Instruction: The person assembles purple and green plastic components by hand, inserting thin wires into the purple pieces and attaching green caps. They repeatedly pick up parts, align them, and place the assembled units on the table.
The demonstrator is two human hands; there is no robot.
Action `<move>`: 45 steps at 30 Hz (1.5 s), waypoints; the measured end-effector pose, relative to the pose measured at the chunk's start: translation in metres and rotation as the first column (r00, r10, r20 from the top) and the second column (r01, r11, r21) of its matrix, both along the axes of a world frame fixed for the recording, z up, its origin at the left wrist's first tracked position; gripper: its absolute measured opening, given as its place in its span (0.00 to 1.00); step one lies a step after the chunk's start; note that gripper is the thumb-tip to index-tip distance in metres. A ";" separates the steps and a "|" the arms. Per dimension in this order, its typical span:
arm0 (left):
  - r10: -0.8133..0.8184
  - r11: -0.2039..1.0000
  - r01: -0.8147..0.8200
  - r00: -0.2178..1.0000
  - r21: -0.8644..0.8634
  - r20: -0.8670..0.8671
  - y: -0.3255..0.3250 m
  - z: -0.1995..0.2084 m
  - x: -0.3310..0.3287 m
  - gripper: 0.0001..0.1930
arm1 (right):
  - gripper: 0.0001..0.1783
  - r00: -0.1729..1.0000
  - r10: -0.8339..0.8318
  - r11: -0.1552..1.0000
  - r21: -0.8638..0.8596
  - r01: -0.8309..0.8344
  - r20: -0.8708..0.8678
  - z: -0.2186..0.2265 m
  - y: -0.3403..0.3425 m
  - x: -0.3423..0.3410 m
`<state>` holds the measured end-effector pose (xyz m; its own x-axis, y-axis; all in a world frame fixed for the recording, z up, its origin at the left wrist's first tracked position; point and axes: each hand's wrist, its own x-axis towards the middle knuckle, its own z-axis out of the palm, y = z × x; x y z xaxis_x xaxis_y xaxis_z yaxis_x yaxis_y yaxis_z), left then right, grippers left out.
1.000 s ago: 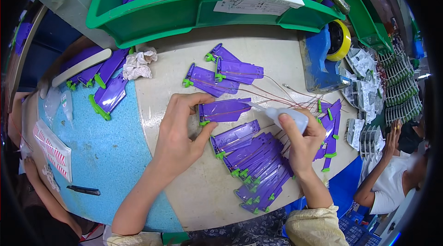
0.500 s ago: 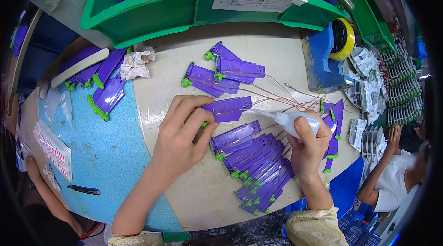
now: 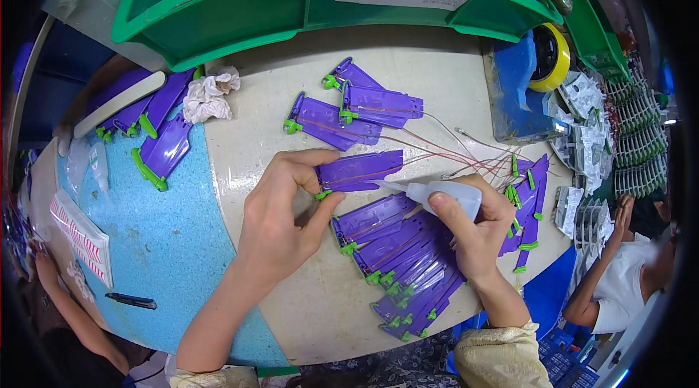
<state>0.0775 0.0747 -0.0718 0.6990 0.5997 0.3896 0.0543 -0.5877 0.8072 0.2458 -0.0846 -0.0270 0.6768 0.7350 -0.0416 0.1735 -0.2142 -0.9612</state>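
Observation:
My left hand (image 3: 280, 202) pinches the green-tipped end of a flat purple plastic part (image 3: 364, 169) that has a thin reddish wire along it. In my right hand (image 3: 477, 231) is a translucent white squeeze bottle (image 3: 455, 196), fingers wrapped round its body. The bottle's long thin nozzle points left, its tip at the lower edge of the held part; whether they touch I cannot tell. Below lies an overlapping row of similar purple parts (image 3: 411, 249) with green ends. Above, three more purple parts (image 3: 386, 105) rest on the table, wires trailing right.
A green bin (image 3: 320, 5) of purple parts spans the back. At right stand a blue tape dispenser (image 3: 513, 89) with yellow tape (image 3: 557, 60) and grey-white parts (image 3: 582, 140). A blue mat (image 3: 175, 242) at left carries a cutter (image 3: 131, 300) and crumpled tissue (image 3: 211, 94). Other people sit either side.
My right hand has brought the squeeze bottle left and slightly down, its nozzle tip sliding along the held part's lower edge. My left hand keeps its pinch. The view has shifted slightly.

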 end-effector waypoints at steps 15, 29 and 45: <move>0.022 0.981 0.007 0.989 0.192 -0.148 -0.011 0.012 -0.018 0.13 | 0.13 0.903 -0.150 0.974 0.099 0.206 -0.402 0.011 -0.025 0.001; 0.150 0.989 -0.149 0.969 0.018 -0.194 0.005 0.013 0.000 0.13 | 0.14 0.849 -0.173 0.928 0.206 0.311 -0.500 0.018 -0.035 -0.004; 0.246 0.883 -0.282 0.959 -0.376 -0.141 0.004 0.019 0.013 0.45 | 0.11 0.795 -0.162 0.912 0.218 0.347 -0.585 0.018 -0.036 -0.002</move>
<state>0.0903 0.0786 -0.0524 0.5138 0.8573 0.0324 0.2434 -0.1819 0.9527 0.2434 -0.1203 -0.0086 0.7722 0.5761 -0.2679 -0.4151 0.1381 -0.8993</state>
